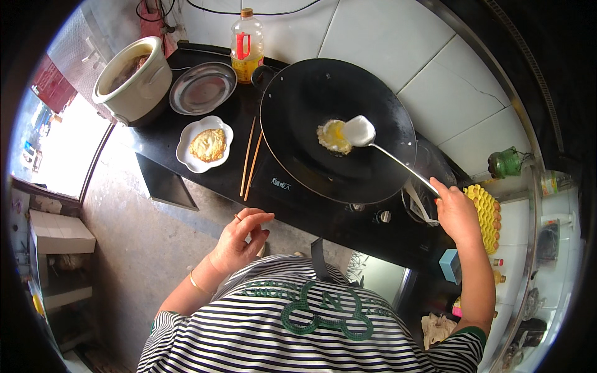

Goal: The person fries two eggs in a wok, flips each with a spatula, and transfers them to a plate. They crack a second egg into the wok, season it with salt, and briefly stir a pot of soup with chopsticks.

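Observation:
My right hand (454,212) grips the handle of a metal wok spatula (361,131). Its blade rests over the right side of a frying egg (334,136), hiding part of the yolk. The egg lies near the middle of a large black wok (303,98) on the cooktop. In front of the cooktop's edge, my left hand (242,238) hangs with fingers loosely bent and holds nothing. A pair of wooden chopsticks (248,158) lies left of the wok. Beyond them, a fried egg (208,145) sits on a white flower-shaped plate (183,155).
A cream slow cooker (144,88) with food inside stands at the back left, beside a round metal plate (204,88). An oil bottle (247,46) is against the tiled wall. On the right are a yellow egg tray (484,217) with eggs and a light-blue box (450,266).

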The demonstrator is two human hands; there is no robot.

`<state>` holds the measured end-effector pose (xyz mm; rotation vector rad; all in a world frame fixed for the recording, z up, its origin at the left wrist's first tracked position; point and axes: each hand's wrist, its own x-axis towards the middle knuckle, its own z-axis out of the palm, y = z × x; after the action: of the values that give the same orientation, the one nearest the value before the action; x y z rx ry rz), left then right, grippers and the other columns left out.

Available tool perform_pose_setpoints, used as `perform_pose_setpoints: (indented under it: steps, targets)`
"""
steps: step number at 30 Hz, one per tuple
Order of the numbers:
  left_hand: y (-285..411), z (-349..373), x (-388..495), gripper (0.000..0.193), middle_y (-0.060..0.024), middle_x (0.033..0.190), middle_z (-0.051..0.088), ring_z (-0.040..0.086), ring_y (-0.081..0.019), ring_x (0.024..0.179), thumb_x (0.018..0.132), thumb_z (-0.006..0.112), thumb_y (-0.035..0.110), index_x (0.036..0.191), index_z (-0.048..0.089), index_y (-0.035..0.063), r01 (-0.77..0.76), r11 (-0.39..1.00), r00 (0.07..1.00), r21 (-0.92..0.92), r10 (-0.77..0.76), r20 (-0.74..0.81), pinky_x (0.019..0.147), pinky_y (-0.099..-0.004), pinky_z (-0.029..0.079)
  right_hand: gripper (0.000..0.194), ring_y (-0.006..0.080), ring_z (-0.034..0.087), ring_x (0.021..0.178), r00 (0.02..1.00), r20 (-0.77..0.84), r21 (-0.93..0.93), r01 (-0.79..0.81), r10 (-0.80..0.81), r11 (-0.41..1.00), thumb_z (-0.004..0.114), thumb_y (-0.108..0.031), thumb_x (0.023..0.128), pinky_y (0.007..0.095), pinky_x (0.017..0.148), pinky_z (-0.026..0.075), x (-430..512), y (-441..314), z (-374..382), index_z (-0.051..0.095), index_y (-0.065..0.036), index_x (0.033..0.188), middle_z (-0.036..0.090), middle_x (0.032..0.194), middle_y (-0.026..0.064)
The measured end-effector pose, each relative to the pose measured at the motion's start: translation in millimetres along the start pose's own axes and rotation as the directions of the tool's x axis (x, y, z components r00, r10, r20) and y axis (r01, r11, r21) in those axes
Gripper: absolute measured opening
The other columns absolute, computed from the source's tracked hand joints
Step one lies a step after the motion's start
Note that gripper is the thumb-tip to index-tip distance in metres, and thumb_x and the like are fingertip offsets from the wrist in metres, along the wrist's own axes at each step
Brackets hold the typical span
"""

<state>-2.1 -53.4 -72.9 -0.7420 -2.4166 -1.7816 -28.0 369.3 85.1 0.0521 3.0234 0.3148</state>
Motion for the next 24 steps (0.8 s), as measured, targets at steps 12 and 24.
perform_pose_setpoints:
  steps: [12,24]
  targets:
    - [2.4,4.1,-0.8,0.039,-0.0119,0.110,0.060,0.058,-0.0136,0.067,0.083,0.063,-0.009,0.120,0.062,0.0016,-0.010,1.000,1.000,-0.016,0.010,0.028,0.064,-0.0269,0.051,0.046,0.0374,0.065,0.084,1.000,-0.006,-0.047,0.011,-0.011,0.999,0.062,-0.009,0.090,0.0466,0.074,0.053,0.3,7.0,7.0,0.057,-0.019,0.135,0.062,0.094,0.0179]
    - [3.0,-4.3,2.0,0.039,-0.0116,0.110,0.061,0.058,-0.0141,0.067,0.082,0.063,-0.009,0.120,0.063,0.0016,-0.026,1.000,0.999,-0.008,0.026,0.037,0.064,-0.0268,0.051,0.052,0.0356,0.065,0.082,0.989,-0.147,-0.226,-0.022,-0.012,0.974,0.063,-0.005,0.088,0.0451,0.071,0.054,-12.1,7.4,7.4,0.055,-0.015,0.138,0.060,0.094,0.0174]
